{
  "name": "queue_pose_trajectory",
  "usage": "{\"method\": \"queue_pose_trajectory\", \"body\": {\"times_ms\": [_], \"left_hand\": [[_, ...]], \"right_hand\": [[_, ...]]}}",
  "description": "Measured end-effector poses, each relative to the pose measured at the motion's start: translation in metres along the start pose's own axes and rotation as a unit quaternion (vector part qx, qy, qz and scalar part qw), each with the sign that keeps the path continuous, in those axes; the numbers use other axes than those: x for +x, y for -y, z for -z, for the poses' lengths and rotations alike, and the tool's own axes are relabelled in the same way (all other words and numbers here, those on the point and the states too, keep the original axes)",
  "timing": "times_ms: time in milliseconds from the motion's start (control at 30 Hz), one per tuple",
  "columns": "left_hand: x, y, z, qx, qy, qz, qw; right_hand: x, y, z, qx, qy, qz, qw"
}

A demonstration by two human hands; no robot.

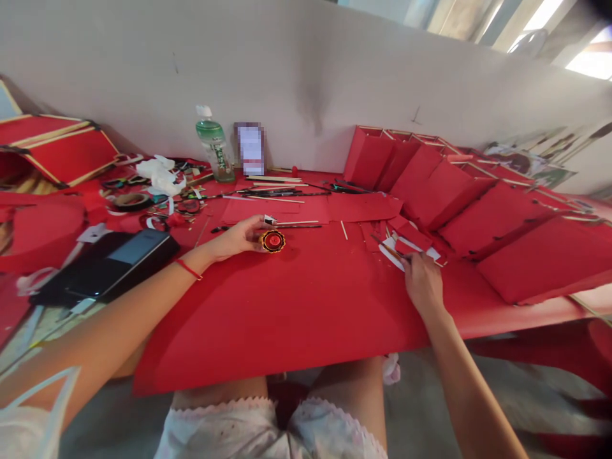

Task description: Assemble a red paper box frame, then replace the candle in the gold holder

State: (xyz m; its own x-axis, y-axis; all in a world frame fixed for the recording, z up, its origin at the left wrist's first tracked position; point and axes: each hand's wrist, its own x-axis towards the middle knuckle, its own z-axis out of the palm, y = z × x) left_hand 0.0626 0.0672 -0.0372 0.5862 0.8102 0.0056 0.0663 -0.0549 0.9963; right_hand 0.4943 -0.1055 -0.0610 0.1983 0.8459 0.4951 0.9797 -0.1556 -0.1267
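My left hand (239,238) has its fingers closed on the side of a small round ornament (273,241), red in the middle with a scalloped black and gold rim. It is held over the red sheet (296,306) that covers the table. To the right, my right hand (423,280) grips a thin brown stick (382,243) between the fingers. The stick lies over a white piece (393,256), which sits among red paper scraps (415,237). The palm and the far end of the grip are hidden.
Red box-like frames (459,185) line the right side. Thin sticks (277,185) lie at the back near a green-labelled bottle (215,150) and a propped phone (251,146). Left are black tape (131,202), white tissue (160,175) and a dark device (129,258) with a cable.
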Motion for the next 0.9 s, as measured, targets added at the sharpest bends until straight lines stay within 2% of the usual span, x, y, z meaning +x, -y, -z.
{"method": "queue_pose_trajectory", "body": {"times_ms": [167, 233, 300, 367, 433, 533, 633, 900], "left_hand": [[-0.001, 0.005, 0.003, 0.010, -0.020, 0.011, 1.000], [-0.001, 0.006, 0.005, 0.011, -0.024, 0.022, 0.999], [-0.001, 0.007, 0.006, 0.013, -0.021, 0.031, 0.999], [-0.001, 0.005, 0.007, 0.020, -0.006, 0.028, 0.999], [-0.002, 0.003, 0.006, 0.030, 0.017, 0.019, 0.999], [-0.004, -0.001, 0.005, 0.045, 0.048, 0.004, 0.998], [-0.005, -0.003, 0.004, 0.064, 0.061, -0.011, 0.996], [-0.009, -0.003, -0.001, 0.104, 0.044, -0.058, 0.992]], "right_hand": [[-0.001, 0.011, 0.008, -0.006, -0.049, -0.062, 0.997], [0.000, 0.022, 0.011, 0.015, -0.075, -0.016, 0.997], [0.002, 0.039, 0.017, 0.056, -0.091, 0.067, 0.992], [0.004, 0.061, 0.025, 0.094, -0.086, 0.145, 0.981], [0.007, 0.085, 0.033, 0.108, -0.076, 0.193, 0.972], [0.014, 0.115, 0.040, 0.100, -0.076, 0.235, 0.964], [0.022, 0.132, 0.038, 0.087, -0.082, 0.269, 0.956], [0.030, 0.144, 0.030, 0.081, -0.073, 0.302, 0.947]]}}
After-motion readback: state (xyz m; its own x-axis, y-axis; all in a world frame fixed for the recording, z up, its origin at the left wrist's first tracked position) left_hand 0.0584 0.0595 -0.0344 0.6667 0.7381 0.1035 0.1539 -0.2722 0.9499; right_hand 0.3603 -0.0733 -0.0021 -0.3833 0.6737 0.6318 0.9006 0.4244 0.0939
